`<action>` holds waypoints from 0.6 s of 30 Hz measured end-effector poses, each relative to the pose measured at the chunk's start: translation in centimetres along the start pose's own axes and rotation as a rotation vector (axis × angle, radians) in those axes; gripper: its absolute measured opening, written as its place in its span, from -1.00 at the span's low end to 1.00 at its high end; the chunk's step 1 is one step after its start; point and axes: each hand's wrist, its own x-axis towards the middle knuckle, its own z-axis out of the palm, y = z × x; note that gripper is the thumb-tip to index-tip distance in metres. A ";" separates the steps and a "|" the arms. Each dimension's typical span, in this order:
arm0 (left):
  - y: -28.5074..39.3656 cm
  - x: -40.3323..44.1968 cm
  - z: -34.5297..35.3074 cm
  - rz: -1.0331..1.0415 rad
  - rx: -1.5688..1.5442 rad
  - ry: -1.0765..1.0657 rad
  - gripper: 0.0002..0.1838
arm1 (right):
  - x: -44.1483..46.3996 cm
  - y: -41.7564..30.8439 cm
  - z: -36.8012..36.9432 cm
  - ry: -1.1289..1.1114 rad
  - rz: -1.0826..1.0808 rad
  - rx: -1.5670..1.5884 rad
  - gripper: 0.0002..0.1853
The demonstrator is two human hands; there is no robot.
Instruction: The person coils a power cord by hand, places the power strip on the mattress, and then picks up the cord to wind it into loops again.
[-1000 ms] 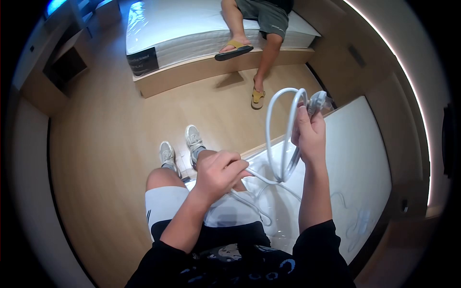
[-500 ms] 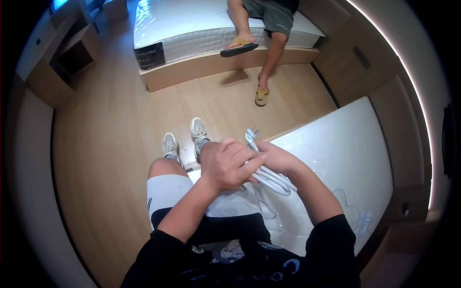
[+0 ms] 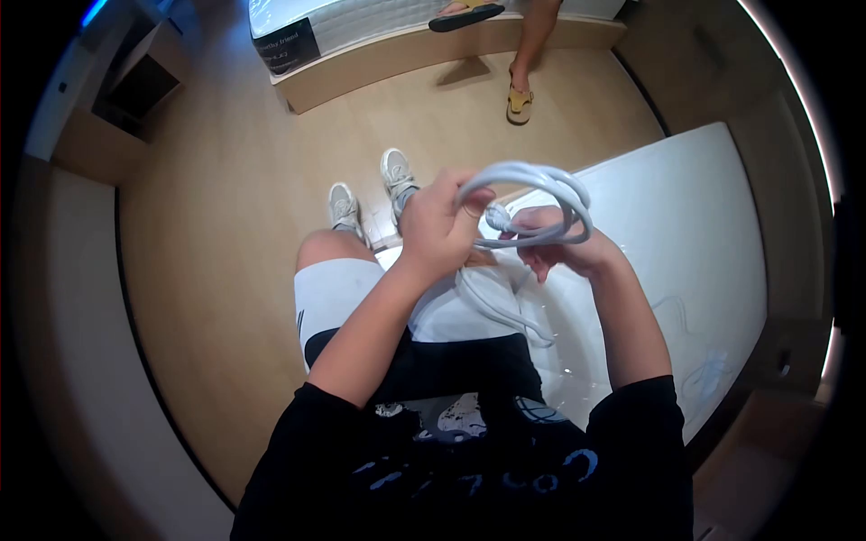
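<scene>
My left hand (image 3: 439, 225) is closed around a coiled white power cord (image 3: 577, 194), whose loops stand up and out to the right. The cord's plug (image 3: 498, 216) sits between my two hands, close to the right fingertips. Behind the loops is my right hand (image 3: 568, 242), partly covered by them, with its fingers bent downward and apart. A loose length of the cord hangs below my hands over my white shorts (image 3: 338, 288).
I sit on a plastic-covered white mattress (image 3: 667, 198); another thin cable (image 3: 708, 374) lies on it at right. Ahead, a person's sandalled foot (image 3: 519, 104) rests on the wood floor (image 3: 225, 225) before a second bed (image 3: 361, 68). Wooden furniture (image 3: 149, 77) stands at far left.
The cord's loops have swung upward from below my hands to above and right. My right hand has moved apart from my left, its fingers now spread. The view has tilted downward.
</scene>
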 end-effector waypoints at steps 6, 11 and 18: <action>1.5 -0.2 -0.5 -0.317 -0.559 0.030 -0.73 | 0.6 0.3 2.6 0.230 -0.480 -0.213 -0.55; 2.4 0.6 -1.1 -0.362 -0.480 -0.018 -0.72 | 2.4 2.0 3.8 0.025 -0.860 0.353 -0.31; 2.4 0.9 -0.4 -0.620 -0.723 0.050 -0.64 | 2.7 1.5 6.1 0.270 -0.720 0.536 -0.48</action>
